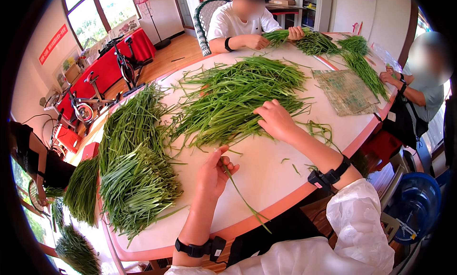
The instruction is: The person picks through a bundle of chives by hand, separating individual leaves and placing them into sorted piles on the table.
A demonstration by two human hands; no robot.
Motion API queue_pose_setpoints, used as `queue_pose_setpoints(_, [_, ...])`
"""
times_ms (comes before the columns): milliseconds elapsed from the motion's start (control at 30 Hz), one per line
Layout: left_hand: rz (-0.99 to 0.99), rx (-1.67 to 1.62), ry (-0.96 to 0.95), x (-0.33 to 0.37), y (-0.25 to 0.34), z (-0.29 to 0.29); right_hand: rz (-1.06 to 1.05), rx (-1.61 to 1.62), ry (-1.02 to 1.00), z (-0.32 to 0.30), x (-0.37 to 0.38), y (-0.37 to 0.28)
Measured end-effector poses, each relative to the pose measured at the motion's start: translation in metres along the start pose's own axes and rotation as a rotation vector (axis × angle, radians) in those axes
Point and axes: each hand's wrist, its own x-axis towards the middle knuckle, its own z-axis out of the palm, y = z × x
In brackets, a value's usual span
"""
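My left hand (pixel 215 172) is closed over the front of the white table (pixel 266 180), gripping a thin green garlic chive stalk (pixel 236 189) that hangs down toward the table's edge. Farther out, my right hand (pixel 276 120) is at the near right side of a big loose pile of garlic chives (pixel 243 91). Its fingers are bent and apart, with the tips against the leaves; I see nothing held in them. To the left of my left hand lies a thick stack of garlic chives (pixel 140 191), its stalk ends lined up, with more chives (pixel 131 120) behind it.
Across the table a person (pixel 247 20) handles chives; another person (pixel 421 89) sits at the right. A worn woven sheet (pixel 346 91) lies on the right side. Someone's arm (pixel 38 156) shows at far left. A blue bucket (pixel 414 199) stands at lower right.
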Motion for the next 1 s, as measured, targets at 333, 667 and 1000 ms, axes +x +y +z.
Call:
queue_pose_setpoints(333, [-0.010, 0.030, -0.003, 0.000, 0.001, -0.008, 0.317, 0.723, -0.127, -0.020, -0.005, -0.021])
queue_pose_setpoints(667, [0.046, 0.021, -0.128, -0.003, 0.000, 0.004, 0.297, 1.054, -0.305, -0.024, -0.028, -0.058])
queue_pose_setpoints(1000, [0.102, 0.059, 0.066, -0.004, 0.006, 0.000, 0.241, 0.984, -0.593, -0.014, -0.035, -0.045])
